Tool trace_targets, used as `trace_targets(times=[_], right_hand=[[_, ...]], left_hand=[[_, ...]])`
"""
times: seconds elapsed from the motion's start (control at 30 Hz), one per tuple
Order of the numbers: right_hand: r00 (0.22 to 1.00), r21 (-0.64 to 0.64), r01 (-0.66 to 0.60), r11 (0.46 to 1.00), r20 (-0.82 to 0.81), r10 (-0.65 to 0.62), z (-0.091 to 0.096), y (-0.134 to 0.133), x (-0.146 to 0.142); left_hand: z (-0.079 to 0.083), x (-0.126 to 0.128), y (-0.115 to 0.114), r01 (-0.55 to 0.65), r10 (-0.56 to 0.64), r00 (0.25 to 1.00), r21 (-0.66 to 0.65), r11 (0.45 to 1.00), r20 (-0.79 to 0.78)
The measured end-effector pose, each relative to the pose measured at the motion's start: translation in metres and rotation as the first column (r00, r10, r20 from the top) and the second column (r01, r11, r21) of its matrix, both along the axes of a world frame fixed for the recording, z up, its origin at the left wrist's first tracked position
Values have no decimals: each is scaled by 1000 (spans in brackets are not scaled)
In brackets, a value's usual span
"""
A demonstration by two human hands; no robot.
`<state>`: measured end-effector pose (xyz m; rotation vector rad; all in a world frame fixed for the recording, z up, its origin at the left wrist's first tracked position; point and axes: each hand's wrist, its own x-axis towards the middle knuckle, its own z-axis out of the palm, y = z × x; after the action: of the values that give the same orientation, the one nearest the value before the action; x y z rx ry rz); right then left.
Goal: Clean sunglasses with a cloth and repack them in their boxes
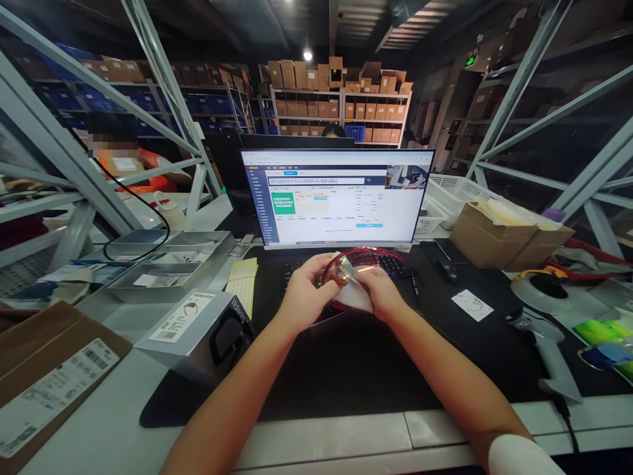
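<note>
Red glossy item (348, 270), partly hidden by fingers | left hand (306, 291), right hand (382, 293) gripping it

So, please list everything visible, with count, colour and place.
Shiny item: one, red and whitish, in hands
Lit monitor: one, white screen, centre
Keyboard: one, black, below monitor
Mouse: one, black, right
Scanner: one, grey, right
Printed card: one, white, left of scanner
Mat: one, black, under hands
Printed box: one, grey, left
Trays: several, grey, left
Labelled carton: one, brown, far left
Filled cartons: apparently two, brown, right
Baskets: multiple, white, beside monitor
Shelf cartons: many, brown, background
Co-worker: one, orange clothing, left background
Left hand: one, bare, holding item
Right hand: one, bare, holding item
</note>
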<state>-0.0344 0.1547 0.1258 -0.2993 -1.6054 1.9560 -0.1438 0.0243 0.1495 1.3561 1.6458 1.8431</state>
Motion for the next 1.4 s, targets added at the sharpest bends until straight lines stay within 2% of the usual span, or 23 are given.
trace_targets(times=[0.07,0.17,0.37,0.57,0.63,0.73,0.87,0.97,1.03,1.1,1.17,1.23,1.33,1.4], right_hand=[[999,-162,-15,987,-32,10,-2,0,-4],[997,-246,-49,968,-71,32,-4,0,-9],[990,-174,-12,985,-143,-13,-9,1,-12],[990,-36,101,994,-100,-105,-5,2,-7],[987,-56,120,991,-100,-125,-5,1,-7],[986,-161,109,981,-105,-127,-6,-1,-9],[984,-339,90,936,-114,-135,-7,1,-12],[975,-525,46,850,-163,-153,-4,1,-13],[965,-601,-1,800,-210,-157,1,-2,-12],[951,-623,-38,782,-264,-164,8,-9,-8],[935,-611,-82,787,-322,-153,14,-19,-2],[921,-582,-131,802,-371,-119,18,-27,3],[918,-512,-161,844,-392,-63,20,-36,7],[918,-456,-129,881,-390,-68,19,-39,8]], left_hand=[[-1,0,1,67,-66,997,-30,997,30],[-4,-1,2,80,-81,997,-72,994,-10],[-5,0,5,47,-57,991,-85,995,-119],[-3,1,6,-22,14,988,-52,998,-151],[-4,0,6,-40,31,988,-56,998,-150],[-6,0,7,-61,51,989,-65,996,-142],[-7,1,7,-95,90,987,-30,995,-129],[-4,-2,6,-134,135,985,17,991,-112],[-2,-6,5,-195,199,969,40,980,-148],[0,-12,4,-304,305,922,39,952,-237],[1,-16,3,-420,409,849,43,907,-336],[0,-17,3,-484,466,792,61,873,-395],[-2,-11,5,-475,464,776,87,876,-428],[-2,-4,5,-454,448,780,98,886,-436]])
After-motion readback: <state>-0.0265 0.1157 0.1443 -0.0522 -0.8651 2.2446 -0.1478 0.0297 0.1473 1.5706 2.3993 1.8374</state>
